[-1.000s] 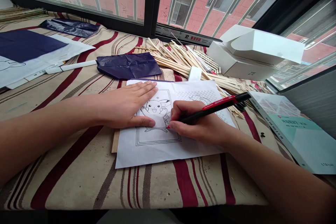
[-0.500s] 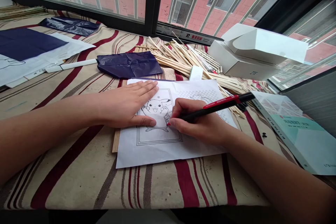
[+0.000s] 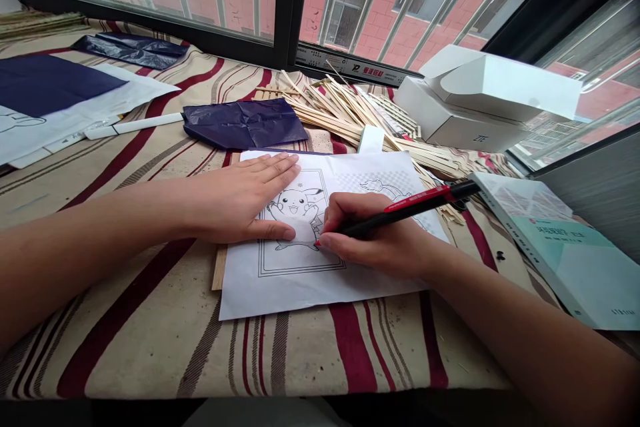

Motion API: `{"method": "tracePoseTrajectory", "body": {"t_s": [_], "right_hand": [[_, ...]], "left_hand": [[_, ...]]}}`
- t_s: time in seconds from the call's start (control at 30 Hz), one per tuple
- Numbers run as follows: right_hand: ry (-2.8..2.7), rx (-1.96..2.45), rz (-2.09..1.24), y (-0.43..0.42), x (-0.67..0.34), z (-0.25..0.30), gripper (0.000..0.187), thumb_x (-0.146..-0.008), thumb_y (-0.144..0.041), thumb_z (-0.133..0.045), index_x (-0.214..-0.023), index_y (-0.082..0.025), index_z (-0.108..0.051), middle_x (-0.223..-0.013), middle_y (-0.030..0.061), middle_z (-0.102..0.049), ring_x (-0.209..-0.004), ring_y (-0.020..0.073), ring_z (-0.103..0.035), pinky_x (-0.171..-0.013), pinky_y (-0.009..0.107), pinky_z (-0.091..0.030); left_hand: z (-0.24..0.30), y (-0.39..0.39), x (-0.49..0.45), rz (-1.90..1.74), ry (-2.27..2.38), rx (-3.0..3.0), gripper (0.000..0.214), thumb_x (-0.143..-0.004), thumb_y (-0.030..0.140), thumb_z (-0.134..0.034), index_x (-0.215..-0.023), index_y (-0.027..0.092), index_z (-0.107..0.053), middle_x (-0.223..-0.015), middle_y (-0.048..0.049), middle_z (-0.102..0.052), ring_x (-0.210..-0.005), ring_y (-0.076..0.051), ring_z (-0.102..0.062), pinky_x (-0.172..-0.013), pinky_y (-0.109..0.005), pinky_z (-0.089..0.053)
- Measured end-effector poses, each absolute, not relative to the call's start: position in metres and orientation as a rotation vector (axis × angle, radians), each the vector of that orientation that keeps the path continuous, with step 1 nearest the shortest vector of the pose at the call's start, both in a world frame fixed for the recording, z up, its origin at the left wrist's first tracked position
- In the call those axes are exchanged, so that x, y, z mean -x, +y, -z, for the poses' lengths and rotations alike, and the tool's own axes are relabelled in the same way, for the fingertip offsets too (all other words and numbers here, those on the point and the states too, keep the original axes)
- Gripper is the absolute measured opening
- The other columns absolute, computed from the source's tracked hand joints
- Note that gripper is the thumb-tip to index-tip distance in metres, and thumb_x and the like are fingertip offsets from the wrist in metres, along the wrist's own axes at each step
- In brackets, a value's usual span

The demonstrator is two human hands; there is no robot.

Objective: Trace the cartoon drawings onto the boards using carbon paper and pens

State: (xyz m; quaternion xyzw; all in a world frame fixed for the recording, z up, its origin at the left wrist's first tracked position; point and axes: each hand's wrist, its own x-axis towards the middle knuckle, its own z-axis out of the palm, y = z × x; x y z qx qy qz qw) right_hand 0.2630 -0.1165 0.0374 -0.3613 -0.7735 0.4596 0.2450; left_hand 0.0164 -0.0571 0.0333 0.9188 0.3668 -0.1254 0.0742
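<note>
A white sheet (image 3: 300, 287) with a printed cartoon drawing in a frame lies on the striped cloth, over a thin wooden board (image 3: 219, 267) that sticks out at its left edge. My left hand (image 3: 240, 199) rests flat on the sheet's left part, fingers stretched out. My right hand (image 3: 373, 237) is closed round a red and black pen (image 3: 405, 207). The pen's tip touches the drawing at its lower right.
Dark blue carbon paper (image 3: 244, 123) lies behind the sheet, more of it at the far left. A heap of thin wooden strips (image 3: 350, 117) and white boxes (image 3: 475, 103) stand near the window. A teal book (image 3: 560, 240) lies at right. A white pen (image 3: 135, 125) lies at left.
The pen tip has shifted slightly down and left along the drawing. My left hand has stayed flat on the sheet.
</note>
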Motion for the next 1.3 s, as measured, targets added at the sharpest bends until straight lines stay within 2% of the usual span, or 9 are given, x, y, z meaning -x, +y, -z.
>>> {"method": "tracePoseTrajectory", "body": {"t_s": [0.53,1.3], "right_hand": [[-2.027,0.976,-1.339,-0.1143,-0.265,-0.0355,0.016,-0.087,-0.017,-0.074,-0.08,-0.018,-0.06,-0.07,-0.0025,-0.065,-0.063,0.0106,-0.056,-0.057,0.024,-0.045],[-2.115,0.956,-1.31,-0.1127,-0.2653,-0.0395,0.018,-0.087,-0.016,-0.072,-0.076,-0.019,-0.058,-0.066,-0.0041,-0.06,-0.062,0.0103,-0.052,-0.059,0.025,-0.043]], "left_hand": [[-0.0352,-0.0574,-0.0162,0.35,1.082,-2.745,0.108,-0.098,0.08,-0.039,-0.172,0.006,-0.014,-0.18,-0.0184,-0.002,-0.168,-0.036,-0.013,-0.135,-0.044,-0.013],[-0.031,-0.0552,-0.013,0.317,1.05,-2.771,0.11,-0.097,0.083,-0.035,-0.172,0.005,-0.016,-0.18,-0.019,-0.003,-0.168,-0.036,-0.012,-0.134,-0.044,-0.012]]}}
